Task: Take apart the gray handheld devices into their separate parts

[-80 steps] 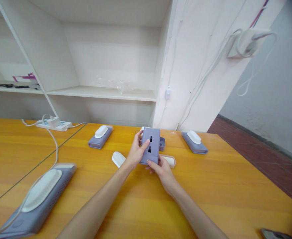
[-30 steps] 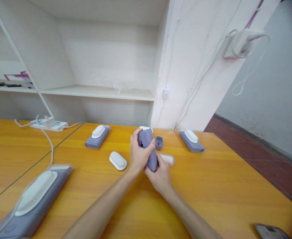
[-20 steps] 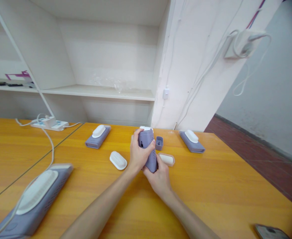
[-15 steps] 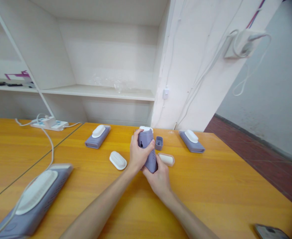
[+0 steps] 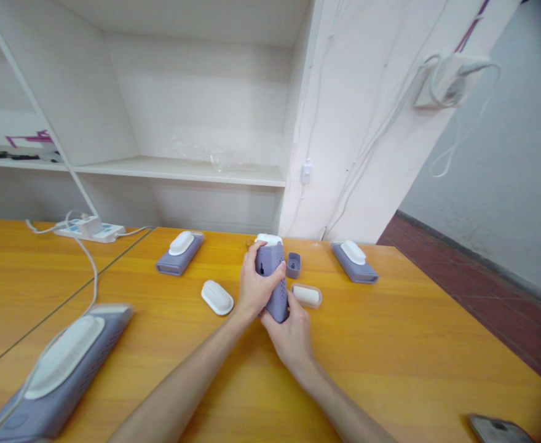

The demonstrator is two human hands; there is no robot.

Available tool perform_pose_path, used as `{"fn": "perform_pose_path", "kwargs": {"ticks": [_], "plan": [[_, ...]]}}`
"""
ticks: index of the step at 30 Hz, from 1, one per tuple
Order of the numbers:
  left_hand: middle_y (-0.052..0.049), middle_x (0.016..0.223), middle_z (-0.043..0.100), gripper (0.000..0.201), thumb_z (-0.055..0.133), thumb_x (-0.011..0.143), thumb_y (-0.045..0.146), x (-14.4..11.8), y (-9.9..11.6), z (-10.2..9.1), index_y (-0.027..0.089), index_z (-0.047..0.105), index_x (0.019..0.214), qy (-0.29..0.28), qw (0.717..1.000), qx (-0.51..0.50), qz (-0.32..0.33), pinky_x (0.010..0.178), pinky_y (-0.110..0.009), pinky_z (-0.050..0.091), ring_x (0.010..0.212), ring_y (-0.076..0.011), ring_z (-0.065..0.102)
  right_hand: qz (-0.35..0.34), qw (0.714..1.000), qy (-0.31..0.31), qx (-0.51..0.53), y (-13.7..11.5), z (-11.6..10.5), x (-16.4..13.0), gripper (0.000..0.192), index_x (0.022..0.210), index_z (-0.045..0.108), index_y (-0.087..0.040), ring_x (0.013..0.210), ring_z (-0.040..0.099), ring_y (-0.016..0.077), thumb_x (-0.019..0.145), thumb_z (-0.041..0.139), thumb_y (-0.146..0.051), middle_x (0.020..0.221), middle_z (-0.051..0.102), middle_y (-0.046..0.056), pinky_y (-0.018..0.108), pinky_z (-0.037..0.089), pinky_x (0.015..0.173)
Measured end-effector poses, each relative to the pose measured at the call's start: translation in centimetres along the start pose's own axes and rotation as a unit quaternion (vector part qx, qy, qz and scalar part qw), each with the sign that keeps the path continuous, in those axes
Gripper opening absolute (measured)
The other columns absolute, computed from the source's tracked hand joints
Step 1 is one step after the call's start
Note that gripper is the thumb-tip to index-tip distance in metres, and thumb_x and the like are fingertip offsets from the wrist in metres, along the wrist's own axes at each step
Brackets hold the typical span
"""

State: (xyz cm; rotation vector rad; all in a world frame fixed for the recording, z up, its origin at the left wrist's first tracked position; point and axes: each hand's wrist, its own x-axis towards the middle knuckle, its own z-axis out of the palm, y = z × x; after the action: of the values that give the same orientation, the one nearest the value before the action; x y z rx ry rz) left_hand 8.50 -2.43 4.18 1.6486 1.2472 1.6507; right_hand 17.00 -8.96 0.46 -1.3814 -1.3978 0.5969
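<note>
i hold the purple device [image 5: 273, 280] upright at table centre, left hand [image 5: 253, 288] wrapped round its side, right hand [image 5: 290, 332] cupping its base; judged mid-fitting, next needing the white insert [image 5: 307, 295] at 3 o'clock.

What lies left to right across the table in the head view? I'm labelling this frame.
Large purple unit → power strip → purple unit → white pad → held purple device → pad in tray → purple unit → phone.

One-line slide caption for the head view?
Both hands, left hand and right hand, grip an upright purple plastic device above orange wooden table.
</note>
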Motion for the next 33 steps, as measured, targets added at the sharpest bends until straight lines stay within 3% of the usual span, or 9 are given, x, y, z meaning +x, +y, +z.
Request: {"fn": "perform_pose_path", "kwargs": {"ticks": [7,14,24,33], "plan": [[-0.005,0.115,0.056,0.054,0.068,0.072,0.029,0.3,-0.9,-0.4,0.025,0.048,0.122,0.004,1.0,0.003,-0.005,0.094,-0.035,0.041,0.106,-0.0201,0.055,-0.018,0.996,-0.081,0.044,1.3,-0.1,0.7,0.027,0.094,0.059,-0.018,0.065,0.056,0.0159,0.071,0.066,-0.03,0.077,0.063,0.0,0.026,0.046,0.058],[-0.004,0.107,0.055,0.053,0.07,0.07,0.031,0.0,-1.0,-0.2,0.026,0.05,0.119,0.027,0.998,0.055,-0.003,0.091,-0.035,0.042,0.101,-0.0197,0.055,-0.038,0.997,-0.073,0.002,1.6,-0.1,0.9,0.024,0.096,0.058,-0.019,0.071,0.057,0.0169,0.073,0.063,-0.027,0.084,0.064,0.002,0.027,0.046,0.064],[-0.004,0.104,0.051,0.057,0.072,0.067,0.03,-0.5,-1.3,0.1,0.028,0.05,0.119,-0.012,0.995,0.094,0.002,0.087,-0.036,0.044,0.095,-0.0208,0.057,0.001,0.99,-0.137,0.033,2.6,-0.3,2.0,0.036,0.096,0.056,-0.018,0.073,0.061,0.0196,0.064,0.071,-0.023,0.084,0.067,0.002,0.028,0.047,0.061],[-0.002,0.103,0.052,0.049,0.07,0.069,0.029,-0.5,-0.9,0.2,0.025,0.049,0.114,0.0,0.997,0.072,0.01,0.087,-0.033,0.043,0.096,-0.0188,0.055,-0.041,0.997,-0.066,-0.012,2.0,-0.5,1.7,0.031,0.092,0.062,-0.02,0.073,0.058,0.0205,0.063,0.071,-0.026,0.08,0.065,0.003,0.03,0.045,0.064]]}}
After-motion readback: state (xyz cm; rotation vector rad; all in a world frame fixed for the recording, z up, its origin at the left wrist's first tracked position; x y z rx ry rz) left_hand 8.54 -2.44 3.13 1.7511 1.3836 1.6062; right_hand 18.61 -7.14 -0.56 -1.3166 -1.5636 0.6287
